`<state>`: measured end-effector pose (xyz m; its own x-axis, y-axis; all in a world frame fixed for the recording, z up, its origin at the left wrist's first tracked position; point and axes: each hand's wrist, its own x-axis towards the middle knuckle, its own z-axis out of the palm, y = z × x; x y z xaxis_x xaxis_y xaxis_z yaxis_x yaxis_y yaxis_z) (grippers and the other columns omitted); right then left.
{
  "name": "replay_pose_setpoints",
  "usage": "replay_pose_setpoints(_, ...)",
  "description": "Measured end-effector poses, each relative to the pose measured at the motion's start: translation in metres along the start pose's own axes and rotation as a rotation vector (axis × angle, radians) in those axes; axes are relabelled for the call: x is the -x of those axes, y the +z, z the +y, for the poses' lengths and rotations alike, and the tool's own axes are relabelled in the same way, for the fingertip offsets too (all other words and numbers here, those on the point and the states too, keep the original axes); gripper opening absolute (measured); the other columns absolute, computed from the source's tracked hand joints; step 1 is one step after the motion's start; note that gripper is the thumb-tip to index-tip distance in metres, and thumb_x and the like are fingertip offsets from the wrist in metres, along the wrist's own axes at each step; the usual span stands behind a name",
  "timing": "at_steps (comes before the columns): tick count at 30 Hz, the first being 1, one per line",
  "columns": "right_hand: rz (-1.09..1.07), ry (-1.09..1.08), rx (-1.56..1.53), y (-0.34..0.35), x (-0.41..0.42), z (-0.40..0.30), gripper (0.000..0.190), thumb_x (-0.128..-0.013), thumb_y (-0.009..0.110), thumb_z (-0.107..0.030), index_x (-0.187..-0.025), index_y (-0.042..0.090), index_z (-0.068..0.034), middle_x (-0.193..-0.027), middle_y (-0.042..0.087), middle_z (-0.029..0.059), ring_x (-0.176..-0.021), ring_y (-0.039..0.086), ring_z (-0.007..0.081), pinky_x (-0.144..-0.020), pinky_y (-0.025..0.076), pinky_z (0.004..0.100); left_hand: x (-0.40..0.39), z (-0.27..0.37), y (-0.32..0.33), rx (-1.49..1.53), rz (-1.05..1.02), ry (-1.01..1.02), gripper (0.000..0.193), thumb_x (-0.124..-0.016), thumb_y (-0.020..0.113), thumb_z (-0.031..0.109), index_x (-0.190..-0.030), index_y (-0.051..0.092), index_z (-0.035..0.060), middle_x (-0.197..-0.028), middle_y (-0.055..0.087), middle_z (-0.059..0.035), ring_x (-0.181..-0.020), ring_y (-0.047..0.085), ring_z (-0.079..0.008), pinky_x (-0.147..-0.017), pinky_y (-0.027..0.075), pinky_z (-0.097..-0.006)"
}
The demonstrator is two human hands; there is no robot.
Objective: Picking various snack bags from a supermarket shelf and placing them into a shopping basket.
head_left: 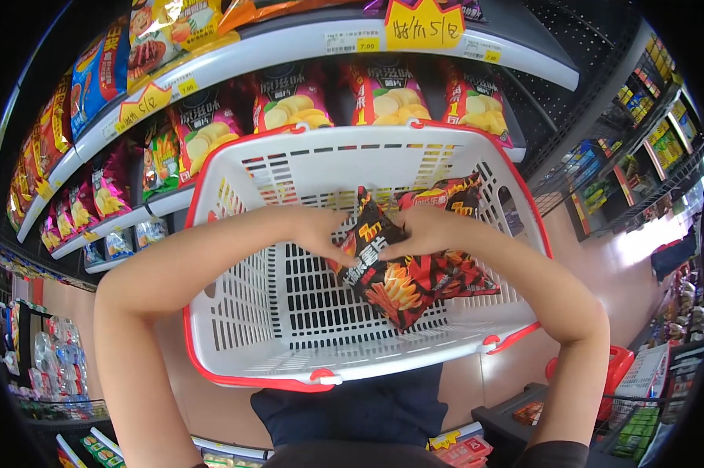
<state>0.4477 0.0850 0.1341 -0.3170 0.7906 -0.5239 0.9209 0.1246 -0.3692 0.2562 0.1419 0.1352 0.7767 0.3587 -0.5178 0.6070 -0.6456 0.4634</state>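
A black and red bag of potato chips (pixel 399 289) is held at a tilt inside a white plastic shopping basket (pixel 323 167) with a red rim. My left hand (pixel 324 237) grips the bag's left upper side. On its right side, my right hand (pixel 419 231) has its thumb across the front. Behind and to the right of this bag, more red and black Lay's chip packaging (pixel 431 199) lies in the basket. My right hand and forearm partly cover it, so I cannot tell whether it is one bag or two. Black slots show through the basket's floor.
Shelves with chip bags (pixel 393 96) curve around the basket's far side, their white price rail (pixel 305 44) just above. Yellow price signs (pixel 425 26) hang there. A red basket (pixel 618 368) stands at lower right, and bottled drinks (pixel 65 357) are at far left.
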Motion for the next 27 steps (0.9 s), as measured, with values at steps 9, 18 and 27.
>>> replay_pose_setpoints(9, 0.093, -0.244, -0.406, 0.017, 0.002, 0.005, 0.064, -0.054, 0.073, -0.025, -0.105, 0.045, 0.003, -0.093, 0.056, 0.0164, -0.09, 0.054, 0.0255, -0.08, 0.041, 0.0297, -0.015, -0.015, 0.004, 0.104, -0.128, 0.156, 0.091, -0.063, 0.068, 0.018, -0.128, 0.006, -0.0007, -0.124, 0.03, -0.0233, -0.111, 0.038, -0.0269, -0.088, 0.037, -0.0342)
replay_pose_setpoints(18, 0.354, -0.176, -0.674, -0.042, 0.036, 0.009, 0.05, -0.061, 0.07, -0.011, -0.101, 0.048, 0.006, -0.09, 0.057, 0.0116, -0.082, 0.055, 0.0167, -0.074, 0.043, 0.0262, 0.027, -0.015, -0.049, 0.227, 0.171, 0.035, 0.097, -0.058, 0.068, 0.049, -0.123, 0.022, -0.007, -0.114, 0.043, -0.0219, -0.102, 0.046, -0.0253, -0.085, 0.037, -0.0304)
replay_pose_setpoints(27, 0.655, -0.234, -1.071, -0.053, 0.049, 0.016, 0.045, -0.066, 0.067, -0.004, -0.105, 0.046, 0.003, -0.094, 0.057, 0.0076, -0.085, 0.054, 0.0138, -0.078, 0.043, 0.0254, 0.035, 0.008, -0.057, 0.985, 0.747, 0.112, 0.056, -0.076, 0.054, 0.041, -0.114, 0.035, 0.0048, -0.103, 0.047, -0.0071, -0.093, 0.05, -0.016, -0.083, 0.039, -0.0299)
